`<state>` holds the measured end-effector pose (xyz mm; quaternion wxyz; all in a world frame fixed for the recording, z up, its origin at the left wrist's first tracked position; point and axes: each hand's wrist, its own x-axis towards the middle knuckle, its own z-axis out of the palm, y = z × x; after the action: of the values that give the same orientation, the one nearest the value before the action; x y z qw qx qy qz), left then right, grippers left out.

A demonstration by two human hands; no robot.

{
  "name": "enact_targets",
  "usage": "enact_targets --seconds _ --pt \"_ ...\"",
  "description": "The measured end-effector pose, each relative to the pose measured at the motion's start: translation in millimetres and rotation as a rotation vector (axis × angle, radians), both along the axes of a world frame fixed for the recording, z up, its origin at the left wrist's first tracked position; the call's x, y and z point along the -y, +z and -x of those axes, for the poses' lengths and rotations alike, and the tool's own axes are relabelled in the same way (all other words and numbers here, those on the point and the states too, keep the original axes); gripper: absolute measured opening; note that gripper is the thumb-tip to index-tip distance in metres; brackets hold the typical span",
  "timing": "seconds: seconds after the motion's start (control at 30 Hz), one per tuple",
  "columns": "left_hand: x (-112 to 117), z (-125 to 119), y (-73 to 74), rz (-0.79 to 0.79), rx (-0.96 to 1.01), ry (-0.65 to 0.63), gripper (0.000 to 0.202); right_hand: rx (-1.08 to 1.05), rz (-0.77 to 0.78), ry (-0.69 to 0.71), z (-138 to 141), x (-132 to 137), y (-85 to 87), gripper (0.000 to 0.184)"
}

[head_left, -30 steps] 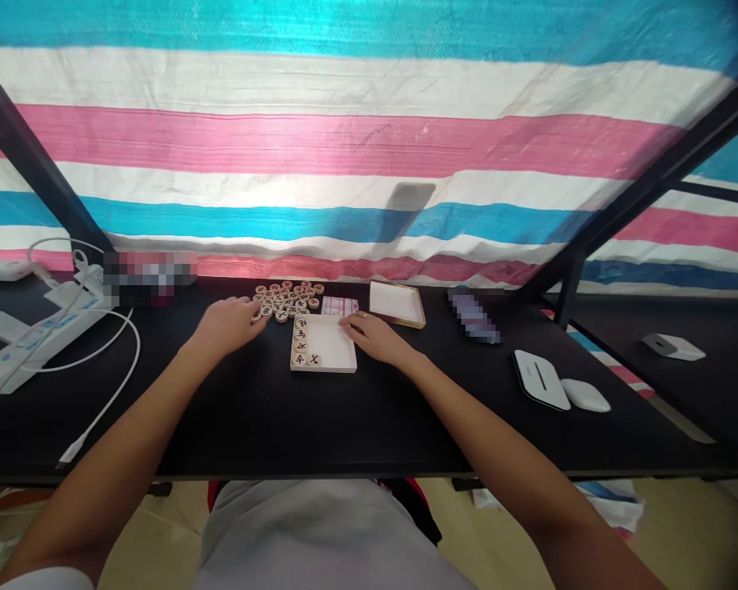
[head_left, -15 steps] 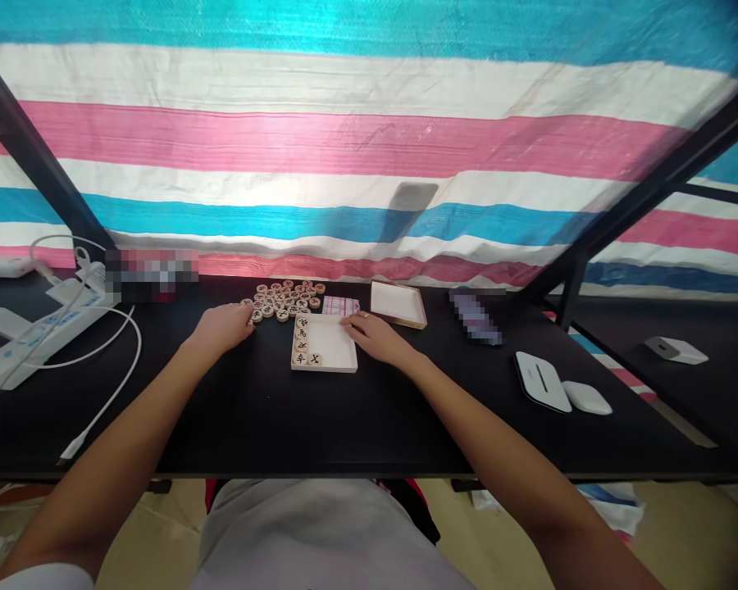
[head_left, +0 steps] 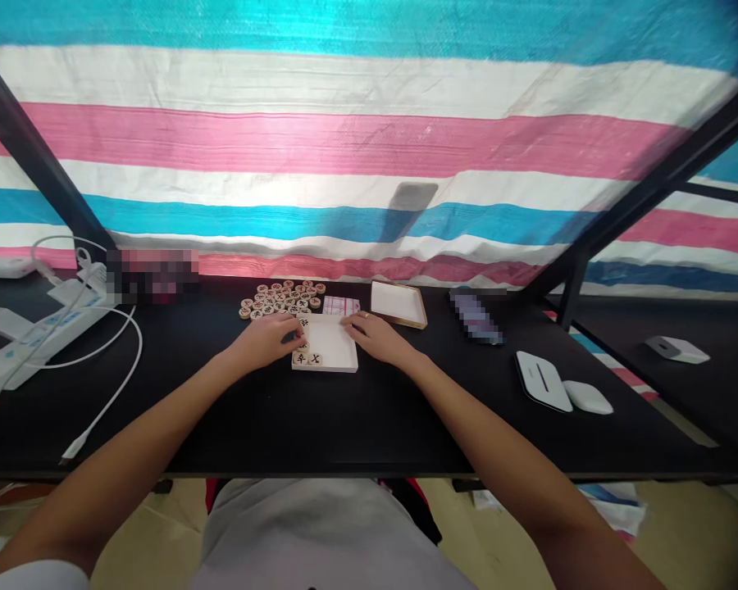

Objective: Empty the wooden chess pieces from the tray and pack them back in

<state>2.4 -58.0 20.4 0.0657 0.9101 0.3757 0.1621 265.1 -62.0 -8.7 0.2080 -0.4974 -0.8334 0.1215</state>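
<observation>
A shallow white box (head_left: 332, 342) lies on the black desk, with several round Chinese chess pieces (head_left: 315, 359) along its left side and lower left corner. My left hand (head_left: 271, 338) is over the box's left side, its fingers closed around a chess piece that they mostly hide. At the right rim, my right hand (head_left: 376, 334) grips the box with its fingers bent over the edge. Behind my left hand, many more chess pieces (head_left: 280, 297) lie loosely grouped on the desk, marked in red and black.
Behind the box lie a folded pink-and-white sheet (head_left: 340, 306) and the box lid (head_left: 397, 303). A blurred phone-like item (head_left: 476, 316), a white device (head_left: 542, 381) and a white case (head_left: 587, 397) are to the right. A power strip (head_left: 43, 340) with cables (head_left: 136, 344) occupies the left.
My left hand has moved right, from the left edge of the loose pieces to the left side of the box. My right hand has stayed on the rim.
</observation>
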Motion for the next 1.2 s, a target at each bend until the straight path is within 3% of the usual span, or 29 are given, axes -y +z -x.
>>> enact_targets --seconds 0.17,0.5,0.83,1.0,1.2 --pt "-4.0 -9.5 -15.8 -0.006 0.017 -0.016 0.016 -0.003 -0.010 0.007 -0.5 -1.0 -2.0 0.029" --pt "-0.1 -9.6 -19.1 -0.154 -0.073 0.131 0.030 -0.003 -0.008 0.008 -1.0 -1.7 -3.0 0.030" --pt "3.3 -7.0 -14.1 -0.050 -0.163 0.191 0.039 -0.003 0.004 0.007 -1.1 -1.0 -1.5 0.030" --pt "2.2 -4.9 -7.1 -0.072 -0.153 0.194 0.043 -0.007 -0.012 0.011 -2.0 -2.1 -4.2 0.030" --pt "-11.3 20.8 9.8 -0.218 -0.330 0.443 0.033 -0.005 -0.014 0.017 -1.6 -1.7 -2.8 0.029"
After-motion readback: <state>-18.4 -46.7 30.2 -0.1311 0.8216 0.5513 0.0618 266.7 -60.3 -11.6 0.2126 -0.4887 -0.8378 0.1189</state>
